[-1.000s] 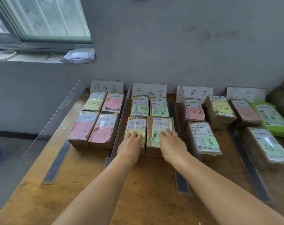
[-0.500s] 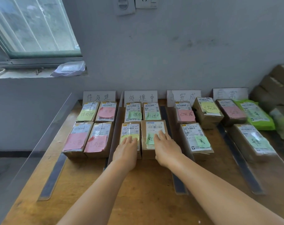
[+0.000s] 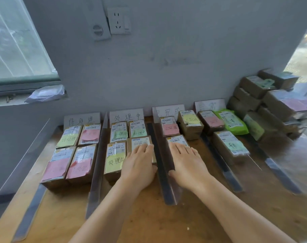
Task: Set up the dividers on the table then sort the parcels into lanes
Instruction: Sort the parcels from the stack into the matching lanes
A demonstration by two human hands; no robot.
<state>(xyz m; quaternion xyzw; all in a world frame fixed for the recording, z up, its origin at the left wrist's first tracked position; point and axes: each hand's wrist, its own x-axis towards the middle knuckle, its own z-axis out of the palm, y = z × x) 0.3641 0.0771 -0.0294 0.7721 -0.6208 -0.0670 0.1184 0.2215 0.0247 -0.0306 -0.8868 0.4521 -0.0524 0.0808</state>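
Note:
Brown parcels with shipping labels and coloured sticky notes lie in lanes on a wooden table (image 3: pixel 149 218). Clear dividers with dark bases separate the lanes, one of them (image 3: pixel 160 165) running between my hands. My left hand (image 3: pixel 138 165) lies flat on the near right parcel (image 3: pixel 140 142) of the second lane, beside the parcel with a yellow note (image 3: pixel 115 159). My right hand (image 3: pixel 187 165) lies flat on the near parcel (image 3: pixel 177 138) of the third lane. Neither hand lifts anything. Handwritten lane cards (image 3: pixel 126 116) stand against the wall.
A stack of brown parcels (image 3: pixel 272 106) sits at the far right beyond the last divider (image 3: pixel 279 174). A green bag (image 3: pixel 231 121) lies in the fourth lane. At the left edge stands another clear divider (image 3: pixel 31 213). A plastic bag (image 3: pixel 45 93) rests on the window sill.
My left hand has shifted right from the yellow-note parcel to the one beside it. My right hand has crossed the divider onto the third lane's near parcel. My view has lifted and turned right.

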